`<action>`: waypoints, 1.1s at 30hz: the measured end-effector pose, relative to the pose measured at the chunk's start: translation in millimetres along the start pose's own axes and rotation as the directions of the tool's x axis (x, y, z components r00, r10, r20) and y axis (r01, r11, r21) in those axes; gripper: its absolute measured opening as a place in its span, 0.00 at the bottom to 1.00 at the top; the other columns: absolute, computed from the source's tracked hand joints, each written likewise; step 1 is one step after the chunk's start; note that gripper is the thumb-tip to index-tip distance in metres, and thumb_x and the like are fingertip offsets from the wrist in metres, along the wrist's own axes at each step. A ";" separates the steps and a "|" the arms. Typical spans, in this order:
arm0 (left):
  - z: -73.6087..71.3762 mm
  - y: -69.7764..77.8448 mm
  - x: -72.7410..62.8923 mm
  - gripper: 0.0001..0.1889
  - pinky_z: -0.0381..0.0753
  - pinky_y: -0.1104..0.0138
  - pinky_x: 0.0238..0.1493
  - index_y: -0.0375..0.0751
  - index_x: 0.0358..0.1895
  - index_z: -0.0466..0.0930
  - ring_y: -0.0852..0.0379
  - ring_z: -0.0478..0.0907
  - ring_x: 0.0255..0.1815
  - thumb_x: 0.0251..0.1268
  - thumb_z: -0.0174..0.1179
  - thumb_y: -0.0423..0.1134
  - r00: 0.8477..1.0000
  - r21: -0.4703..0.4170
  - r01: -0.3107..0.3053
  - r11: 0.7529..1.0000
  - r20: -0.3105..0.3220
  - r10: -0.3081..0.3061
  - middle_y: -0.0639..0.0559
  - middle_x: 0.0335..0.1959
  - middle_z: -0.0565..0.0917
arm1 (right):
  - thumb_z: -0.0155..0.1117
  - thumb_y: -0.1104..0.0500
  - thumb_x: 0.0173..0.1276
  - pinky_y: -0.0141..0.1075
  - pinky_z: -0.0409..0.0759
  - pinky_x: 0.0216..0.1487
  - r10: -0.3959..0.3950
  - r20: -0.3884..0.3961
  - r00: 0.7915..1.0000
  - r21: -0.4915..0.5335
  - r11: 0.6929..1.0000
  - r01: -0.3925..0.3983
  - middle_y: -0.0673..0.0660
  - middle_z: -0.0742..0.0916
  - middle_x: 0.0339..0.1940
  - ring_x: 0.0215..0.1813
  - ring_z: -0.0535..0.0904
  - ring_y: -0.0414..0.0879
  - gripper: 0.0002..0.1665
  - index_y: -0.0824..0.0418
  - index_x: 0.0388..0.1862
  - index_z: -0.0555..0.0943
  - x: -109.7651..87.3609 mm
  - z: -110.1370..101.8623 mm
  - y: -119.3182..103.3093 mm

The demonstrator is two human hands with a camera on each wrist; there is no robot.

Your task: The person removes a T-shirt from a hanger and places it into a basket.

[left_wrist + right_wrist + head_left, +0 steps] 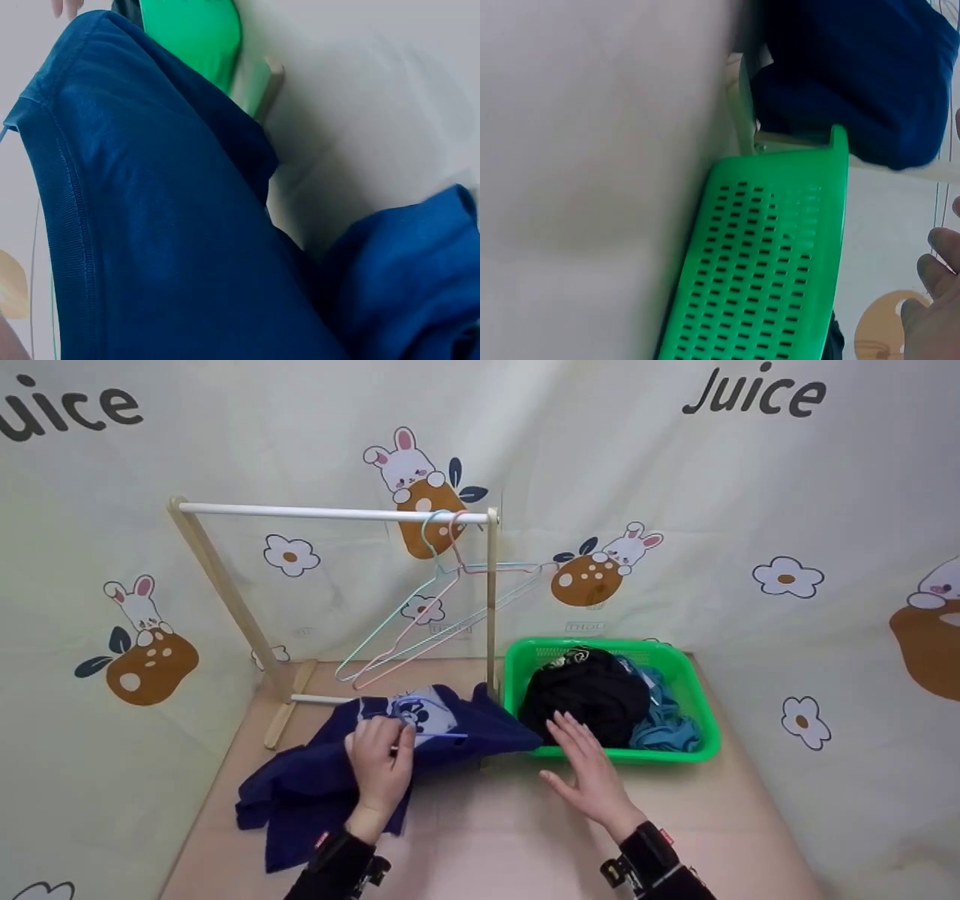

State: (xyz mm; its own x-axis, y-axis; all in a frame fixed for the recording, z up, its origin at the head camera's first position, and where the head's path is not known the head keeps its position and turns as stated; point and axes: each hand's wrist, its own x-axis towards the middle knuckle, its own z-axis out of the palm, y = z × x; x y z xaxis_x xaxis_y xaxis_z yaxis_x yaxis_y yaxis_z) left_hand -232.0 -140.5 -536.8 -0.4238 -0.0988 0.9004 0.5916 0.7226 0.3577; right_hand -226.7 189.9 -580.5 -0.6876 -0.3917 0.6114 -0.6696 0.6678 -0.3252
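My left hand (381,761) grips a thin blue clothes hanger (446,736), its fingers curled and the gripped part hidden behind them. From this hanger drapes a navy T-shirt (319,780) with a pale cartoon print, its far shoulder stretching toward the basket. The shirt (165,195) fills much of the left wrist view, its ribbed neckline along the left side. My right hand (592,780) is held with fingers straight and spread, holding nothing, near the shirt's right tip and the front rim of the green basket (694,697).
Black clothing (589,694) and teal clothing (667,720) lie in the basket. Left of it stands a small wooden rack with a white rail (300,512). A mint hanger (390,622) and a pink hanger (411,628) hang at the rail's right end. A patterned cloth (622,450) forms the backdrop.
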 end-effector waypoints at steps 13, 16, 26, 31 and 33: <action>17.1 25.7 4.3 0.18 0.59 0.56 0.34 0.44 0.24 0.73 0.50 0.68 0.27 0.74 0.53 0.48 0.999 -0.076 -0.044 0.996 -0.001 0.044 0.54 0.24 0.74 | 0.68 0.62 0.67 0.46 0.73 0.62 -0.087 -0.046 0.995 0.087 0.992 0.091 0.56 0.79 0.66 0.65 0.74 0.54 0.33 0.56 0.70 0.73 11.3 11.2 -14.6; 19.6 28.0 4.8 0.14 0.59 0.55 0.35 0.43 0.24 0.72 0.49 0.67 0.27 0.70 0.56 0.41 0.999 -0.102 -0.039 0.994 0.018 0.041 0.53 0.23 0.73 | 0.68 0.69 0.64 0.45 0.78 0.55 -0.087 -0.064 0.994 0.110 0.990 0.093 0.52 0.84 0.56 0.57 0.80 0.50 0.28 0.55 0.63 0.80 10.8 11.2 -15.0; 19.6 35.0 12.6 0.04 0.61 0.56 0.38 0.40 0.31 0.76 0.51 0.67 0.28 0.63 0.60 0.31 0.993 -0.165 0.039 0.986 0.120 -0.020 0.53 0.24 0.74 | 0.67 0.74 0.61 0.36 0.80 0.49 -0.043 -0.115 0.992 0.155 0.986 0.061 0.49 0.88 0.47 0.49 0.84 0.46 0.23 0.55 0.52 0.85 10.3 6.1 -15.2; 14.8 32.3 20.2 0.06 0.60 0.58 0.37 0.41 0.30 0.74 0.51 0.67 0.28 0.62 0.61 0.30 0.991 -0.158 0.038 0.987 0.133 -0.016 0.53 0.23 0.70 | 0.65 0.74 0.63 0.29 0.76 0.52 -0.018 -0.180 0.983 0.170 0.984 0.049 0.50 0.88 0.46 0.48 0.84 0.47 0.20 0.57 0.50 0.85 11.7 -1.4 -8.2; 11.2 28.7 23.9 0.07 0.59 0.58 0.37 0.41 0.29 0.73 0.50 0.66 0.28 0.61 0.61 0.28 0.993 -0.152 0.044 0.987 0.111 -0.027 0.53 0.22 0.70 | 0.65 0.75 0.63 0.26 0.75 0.53 0.024 -0.206 0.978 0.169 0.985 0.011 0.51 0.88 0.45 0.48 0.84 0.48 0.19 0.58 0.49 0.86 9.9 -5.0 -2.3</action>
State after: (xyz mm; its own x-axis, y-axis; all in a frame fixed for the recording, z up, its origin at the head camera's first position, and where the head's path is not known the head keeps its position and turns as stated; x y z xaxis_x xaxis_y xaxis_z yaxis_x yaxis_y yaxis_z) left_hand -232.8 -114.4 -507.7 -0.5132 -0.0415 0.8573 0.6700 0.6049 0.4304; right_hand -230.6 187.6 -570.1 -0.6311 -0.2369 0.7387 -0.7152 0.5465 -0.4357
